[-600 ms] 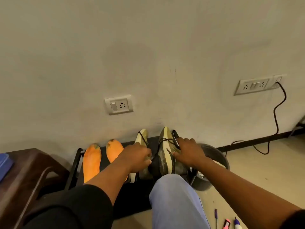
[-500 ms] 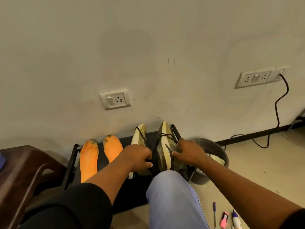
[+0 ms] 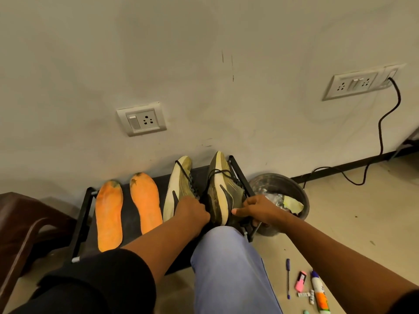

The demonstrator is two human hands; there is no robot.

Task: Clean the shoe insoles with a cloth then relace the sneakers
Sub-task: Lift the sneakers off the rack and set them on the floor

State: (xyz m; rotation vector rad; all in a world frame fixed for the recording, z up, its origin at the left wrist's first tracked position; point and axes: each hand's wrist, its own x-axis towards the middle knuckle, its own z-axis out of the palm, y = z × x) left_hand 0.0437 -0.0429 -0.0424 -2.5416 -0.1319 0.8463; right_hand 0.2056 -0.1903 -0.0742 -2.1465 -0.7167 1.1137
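Observation:
Two orange insoles [image 3: 109, 214] [image 3: 145, 201] lie side by side on the left of a black low rack [image 3: 85, 214] against the wall. To their right stand two olive sneakers with black laces, tipped on their sides: the left sneaker [image 3: 176, 186] and the right sneaker [image 3: 221, 186]. My left hand [image 3: 192, 210] grips the heel end of the left sneaker. My right hand [image 3: 258, 208] holds the heel end of the right sneaker, fingers curled round its collar. No cloth is in sight.
A grey bin [image 3: 280, 189] with crumpled waste stands right of the rack. A brown chair [image 3: 25, 225] is at the left. Pens, a pink highlighter [image 3: 300, 283] and a glue stick lie on the floor at lower right. A black cable [image 3: 383, 132] hangs from the wall socket.
The view has tilted down a little. Both hands slid back toward the sneakers' heels; the right hand moved off the laces to the collar.

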